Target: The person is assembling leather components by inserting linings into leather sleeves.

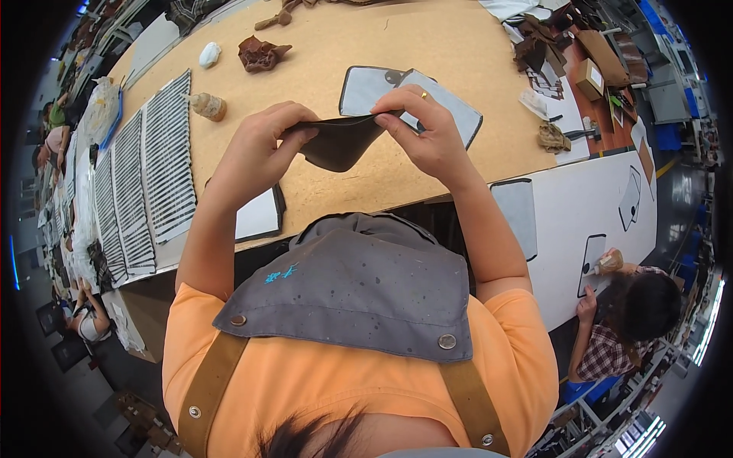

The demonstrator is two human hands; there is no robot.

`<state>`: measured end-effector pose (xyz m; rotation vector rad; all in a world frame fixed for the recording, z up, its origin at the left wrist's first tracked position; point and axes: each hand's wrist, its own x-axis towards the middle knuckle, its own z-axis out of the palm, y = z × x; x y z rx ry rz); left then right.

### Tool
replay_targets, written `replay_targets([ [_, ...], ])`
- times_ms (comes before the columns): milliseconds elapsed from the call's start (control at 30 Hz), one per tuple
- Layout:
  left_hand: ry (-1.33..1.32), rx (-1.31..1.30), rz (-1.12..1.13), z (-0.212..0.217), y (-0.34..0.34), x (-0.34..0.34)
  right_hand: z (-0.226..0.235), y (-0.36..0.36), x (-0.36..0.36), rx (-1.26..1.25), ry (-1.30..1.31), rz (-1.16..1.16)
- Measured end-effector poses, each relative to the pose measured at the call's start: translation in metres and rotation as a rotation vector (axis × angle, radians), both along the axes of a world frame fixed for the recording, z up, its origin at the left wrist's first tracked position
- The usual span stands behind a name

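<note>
A dark leather piece (341, 145) hangs between my two hands above the tan work table, sagging to a rounded lower corner. My left hand (267, 141) pinches its left end between thumb and fingers. At the other end, my right hand (427, 137) has the top corner pinched in the same way. Just behind the right hand lie two pale grey panels with black edges, one on the left (363, 95) and one on the right (458, 114), which overlap; a dark round spot shows on the left one.
A bottle of amber liquid (208, 107) and a crumpled brown leather scrap (262, 55) are at the far left. Striped sheets (168, 160) cover the left side. Leather scraps (538, 46) pile up far right. At right, another person (641, 313) handles a black-edged panel.
</note>
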<state>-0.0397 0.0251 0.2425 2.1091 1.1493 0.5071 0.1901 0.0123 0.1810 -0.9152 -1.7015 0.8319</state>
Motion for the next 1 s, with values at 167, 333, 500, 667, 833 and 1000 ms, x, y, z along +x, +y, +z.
replay_targets([
  [167, -0.224, 0.075, 0.053, -0.007, -0.006, 0.009, 0.002, -0.003, -0.005, 0.045, 0.002, -0.040],
  [333, -0.231, 0.035, 0.069, -0.010, -0.006, 0.012, 0.006, -0.007, -0.006, 0.055, -0.002, -0.070],
  [500, -0.178, 0.045, 0.027, -0.010, -0.005, 0.010, 0.007, -0.010, -0.006, 0.071, -0.011, -0.095],
  [667, -0.249, 0.051, 0.034, -0.013, -0.006, 0.014, 0.008, -0.013, -0.006, 0.086, -0.090, -0.126],
  [833, -0.249, 0.011, 0.030, -0.006, -0.008, 0.019, 0.012, -0.013, -0.004, 0.139, -0.079, -0.100],
  [1000, -0.273, -0.161, 0.006, 0.000, -0.003, 0.014, 0.017, -0.013, 0.002, 0.045, -0.004, 0.001],
])
